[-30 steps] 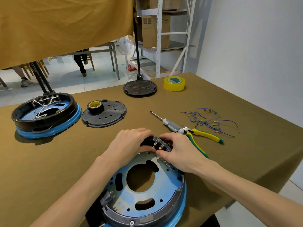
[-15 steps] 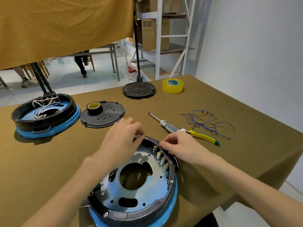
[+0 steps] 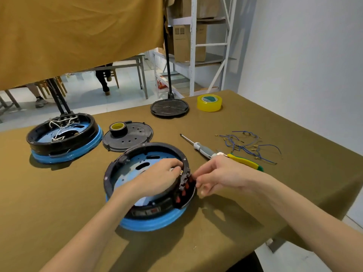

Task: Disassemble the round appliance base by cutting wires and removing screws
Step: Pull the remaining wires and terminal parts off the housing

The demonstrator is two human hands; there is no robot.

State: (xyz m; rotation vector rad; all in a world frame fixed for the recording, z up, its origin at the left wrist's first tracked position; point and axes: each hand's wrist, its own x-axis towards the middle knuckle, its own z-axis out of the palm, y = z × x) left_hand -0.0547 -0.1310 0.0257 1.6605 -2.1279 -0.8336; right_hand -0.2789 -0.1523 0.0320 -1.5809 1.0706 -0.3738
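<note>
here we see the round appliance base (image 3: 149, 193) sitting on the olive tabletop (image 3: 245, 222), blue ring underneath and black rim up, open side facing us. our left hand (image 3: 157, 178) reaches down inside the base, fingers curled against the inner face of the rim on its right side. our right hand (image 3: 218, 174) is just outside that same stretch of rim, fingertips pinching the black switch block with red buttons (image 3: 185, 188) that stands out from the base's right edge. so the grip closes on the base's right rim from both sides, left hand within, right hand without; how firmly the left hand holds we cannot tell.

beyond the base to the right lie a screwdriver (image 3: 198, 147) and yellow-handled pliers (image 3: 245, 162), the pliers partly hidden by our right hand. further right of the base is a loose heap of cut blue wires (image 3: 249, 145). just behind the base rests a black perforated cover (image 3: 131, 138) with a small tape roll (image 3: 117, 127) on it. to the base's left stands a second base (image 3: 62, 138) holding white wires. far behind the base are a black disc (image 3: 170, 107) and a yellow tape roll (image 3: 209, 103).
</note>
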